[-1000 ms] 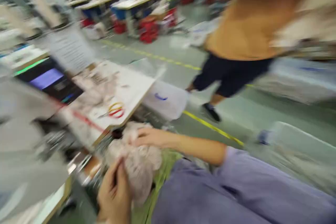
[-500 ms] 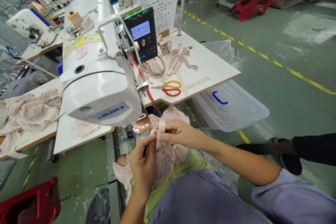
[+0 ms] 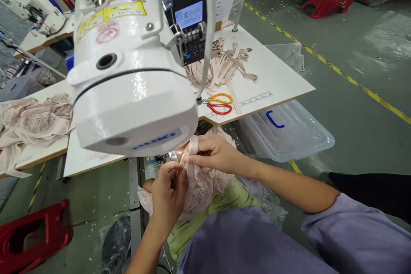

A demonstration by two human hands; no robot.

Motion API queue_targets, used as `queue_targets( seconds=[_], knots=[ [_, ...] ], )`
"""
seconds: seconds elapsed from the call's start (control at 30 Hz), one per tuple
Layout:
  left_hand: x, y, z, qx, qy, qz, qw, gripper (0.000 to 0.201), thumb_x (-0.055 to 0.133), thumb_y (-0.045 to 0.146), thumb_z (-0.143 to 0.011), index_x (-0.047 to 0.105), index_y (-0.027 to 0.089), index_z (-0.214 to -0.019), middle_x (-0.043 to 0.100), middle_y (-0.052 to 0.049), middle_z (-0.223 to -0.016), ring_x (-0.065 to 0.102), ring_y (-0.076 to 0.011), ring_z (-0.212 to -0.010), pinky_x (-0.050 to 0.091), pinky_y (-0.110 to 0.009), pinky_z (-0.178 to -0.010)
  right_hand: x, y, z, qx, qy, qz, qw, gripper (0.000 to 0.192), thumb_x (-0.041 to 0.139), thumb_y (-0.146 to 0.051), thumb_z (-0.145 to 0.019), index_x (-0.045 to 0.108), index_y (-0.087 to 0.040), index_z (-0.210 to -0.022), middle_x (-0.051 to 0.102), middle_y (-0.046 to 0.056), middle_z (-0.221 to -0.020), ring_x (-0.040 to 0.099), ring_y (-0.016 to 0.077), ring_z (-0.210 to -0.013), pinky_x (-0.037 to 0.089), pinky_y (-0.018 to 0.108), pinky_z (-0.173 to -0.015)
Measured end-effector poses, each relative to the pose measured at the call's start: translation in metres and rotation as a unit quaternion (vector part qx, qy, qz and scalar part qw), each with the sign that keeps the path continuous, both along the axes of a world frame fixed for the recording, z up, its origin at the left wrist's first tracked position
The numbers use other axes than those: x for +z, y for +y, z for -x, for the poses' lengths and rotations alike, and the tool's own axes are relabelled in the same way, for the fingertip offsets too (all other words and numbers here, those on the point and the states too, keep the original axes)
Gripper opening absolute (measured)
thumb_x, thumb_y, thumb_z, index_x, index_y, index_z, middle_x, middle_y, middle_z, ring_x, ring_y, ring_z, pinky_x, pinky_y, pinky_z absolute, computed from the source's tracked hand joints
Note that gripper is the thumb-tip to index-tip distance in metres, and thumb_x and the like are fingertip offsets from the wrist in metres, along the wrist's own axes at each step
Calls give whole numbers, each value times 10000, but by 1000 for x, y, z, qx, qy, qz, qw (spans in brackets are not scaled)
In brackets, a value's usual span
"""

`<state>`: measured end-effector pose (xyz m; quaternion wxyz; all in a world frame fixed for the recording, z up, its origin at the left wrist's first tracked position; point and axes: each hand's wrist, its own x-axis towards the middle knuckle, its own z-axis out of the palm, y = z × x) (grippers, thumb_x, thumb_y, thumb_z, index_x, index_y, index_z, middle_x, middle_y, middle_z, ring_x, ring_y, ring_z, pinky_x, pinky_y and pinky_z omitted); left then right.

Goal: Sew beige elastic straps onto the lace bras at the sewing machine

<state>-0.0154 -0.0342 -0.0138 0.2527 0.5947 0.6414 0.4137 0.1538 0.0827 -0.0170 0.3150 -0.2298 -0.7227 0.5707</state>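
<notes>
Just below the head of a white sewing machine (image 3: pixel 135 111), both hands meet at a piece of pale pink lace garment (image 3: pixel 201 186) that hangs over my lap. My right hand (image 3: pixel 218 154) pinches a beige strap (image 3: pixel 193 147), which loops up between thumb and fingers. Close against it, my left hand (image 3: pixel 170 184) is closed, its fingertips pinching the lace garment near the strap's lower part. The sewing machine's head hides its needle area from view.
Red-and-yellow-handled scissors (image 3: pixel 221 103) lie on the white table (image 3: pixel 276 81) beside a pile of beige straps (image 3: pixel 224 66). Further lace pieces (image 3: pixel 37 120) rest at left. A clear lidded box (image 3: pixel 289 130) stands below the table at right; a red stool (image 3: pixel 35 239) is at lower left.
The view has come closer to the sewing machine, whose head now looks larger and covers more of the needle area. Both hands keep their pinch on the strap and garment.
</notes>
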Motion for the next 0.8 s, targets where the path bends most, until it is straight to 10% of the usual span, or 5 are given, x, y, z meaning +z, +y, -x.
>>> queue_targets(
  seconds=[0.3, 0.53, 0.8],
  knots=[
    [-10, 18, 11, -23, 173, -59, 983, 262, 541, 181, -951, 717, 208, -1144, 794, -41, -965, 701, -107, -627, 485, -179, -580, -17, 7, 0, -125, -27, -28, 991, 234, 667, -370, -897, 768, -204, -766, 664, 11, -757, 601, 109, -685, 458, 214, -616],
    [-9, 17, 23, -78, 258, -27, 963, 341, 544, 218, -946, 664, 221, -1266, 707, 13, -640, 636, -116, -524, 400, -210, -511, -28, 25, -7, -142, -32, 166, 975, 291, 648, -449, -861, 714, -166, -869, 596, -25, -575, 536, 112, -512, 457, 241, -522],
    [-4, 21, 31, -125, 96, 122, 980, 387, 519, 310, -963, 584, 233, -1336, 371, 105, -446, 363, -98, -361, 290, -210, -413, -22, 43, 5, -179, -98, -21, 979, 191, 671, -379, -837, 685, -219, -941, 693, 8, -801, 655, 207, -875, 521, 315, -781]
  ],
)
